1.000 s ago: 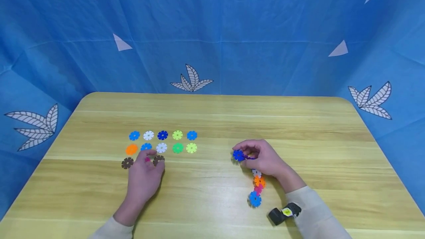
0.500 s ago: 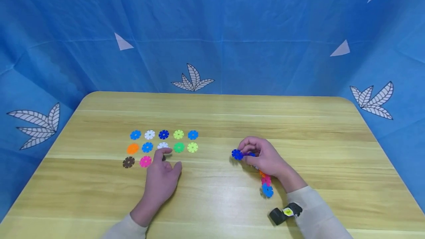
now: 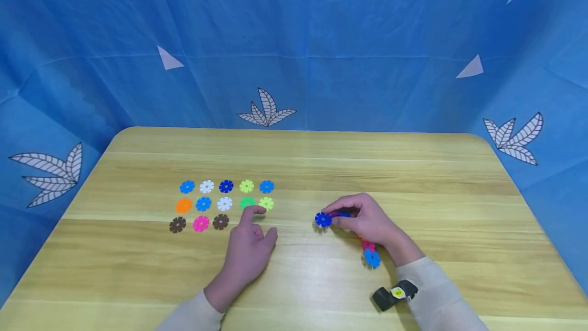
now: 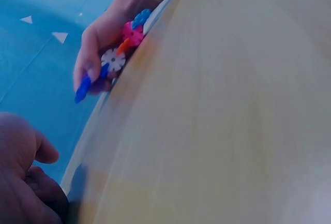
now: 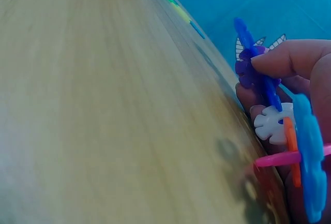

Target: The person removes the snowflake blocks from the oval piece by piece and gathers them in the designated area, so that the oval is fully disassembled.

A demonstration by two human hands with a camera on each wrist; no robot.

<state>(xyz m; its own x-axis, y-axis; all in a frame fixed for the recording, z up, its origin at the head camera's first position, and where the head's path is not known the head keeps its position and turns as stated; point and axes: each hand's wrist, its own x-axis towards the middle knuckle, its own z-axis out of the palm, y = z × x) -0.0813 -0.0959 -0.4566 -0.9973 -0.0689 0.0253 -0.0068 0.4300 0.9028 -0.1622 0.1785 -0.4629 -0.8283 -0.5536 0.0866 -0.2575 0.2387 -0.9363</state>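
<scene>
My right hand pinches the front end of a chain of interlocking snowflake discs, with a dark blue disc sticking out past the fingertips. Behind the thumb, the right wrist view shows a purple disc, a white disc, an orange one, a pink one and a light blue disc linked on. Part of the chain is hidden by the hand. My left hand hovers at the right end of the loose discs, index finger near the green disc; nothing shows between its thumb and fingers.
Loose snowflake discs lie in three rows on the left of the wooden table; a brown disc is at the right of the nearest row. A black strap-like object is by the right sleeve. Blue cloth hangs behind the table.
My left hand has moved right, off the nearest row, uncovering the pink and brown discs. My right hand has turned the chain; its tail has swung right and up, and the front disc has shifted slightly left.
</scene>
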